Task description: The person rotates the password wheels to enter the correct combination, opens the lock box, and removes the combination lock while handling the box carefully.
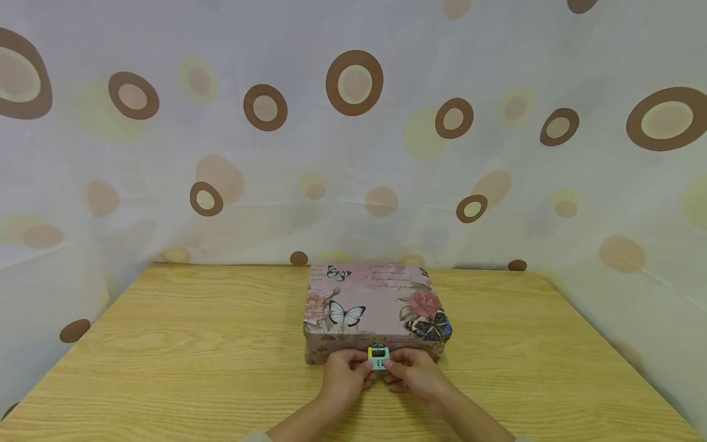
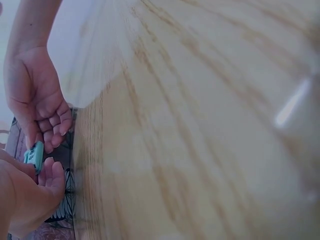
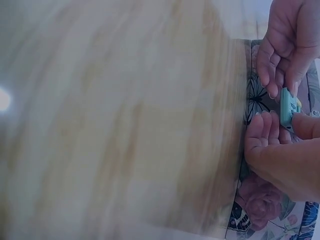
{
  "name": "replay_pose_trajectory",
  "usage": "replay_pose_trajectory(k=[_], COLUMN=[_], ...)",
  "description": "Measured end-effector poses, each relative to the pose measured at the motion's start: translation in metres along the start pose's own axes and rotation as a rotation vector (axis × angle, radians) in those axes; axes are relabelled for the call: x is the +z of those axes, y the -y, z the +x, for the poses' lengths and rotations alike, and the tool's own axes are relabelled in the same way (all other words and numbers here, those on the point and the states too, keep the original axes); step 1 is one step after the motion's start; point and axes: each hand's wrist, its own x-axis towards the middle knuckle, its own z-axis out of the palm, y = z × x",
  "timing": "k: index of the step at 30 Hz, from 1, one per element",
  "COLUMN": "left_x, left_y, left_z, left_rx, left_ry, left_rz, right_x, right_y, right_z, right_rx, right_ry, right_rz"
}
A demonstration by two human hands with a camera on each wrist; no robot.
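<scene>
A small teal combination padlock (image 1: 378,364) with a yellow corner sits at the metal clasp (image 1: 378,345) on the front of a pink box (image 1: 375,301) printed with butterflies and roses. The box's lid is down. My left hand (image 1: 342,376) pinches the padlock's left side between thumb and fingers. From the other side, my right hand (image 1: 420,376) pinches it too, its thumb on the front face near the dials. In the right wrist view the padlock (image 3: 288,108) shows edge-on between both hands' fingertips. Whether its shackle passes through the clasp I cannot tell.
The box stands on a wood-grain table (image 1: 210,344), towards the back middle. Behind and along both sides hangs a pale curtain (image 1: 309,153) with brown ring patterns.
</scene>
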Motion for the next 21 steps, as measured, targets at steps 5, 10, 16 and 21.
replay_pose_trajectory(k=[5,10,16,21], left_x=[-0.0003,-0.0005,-0.0002,-0.0003], left_y=[0.0,0.0001,0.0004,-0.0005], left_z=[-0.0001,0.0,0.0004,-0.0002], left_rx=[-0.002,0.0,-0.002,0.002], left_ry=[0.0,0.003,0.0,-0.006], left_rz=[0.006,0.01,0.01,0.016], right_x=[0.0011,0.0019,0.0029,0.0044], right_y=[0.0012,0.0011,0.0013,0.0019], right_z=[-0.0012,-0.0009,-0.0011,-0.0007], right_rx=[0.005,0.002,0.001,0.007], right_ry=[-0.016,-0.028,-0.037,-0.055], right_rz=[0.001,0.004,-0.004,-0.029])
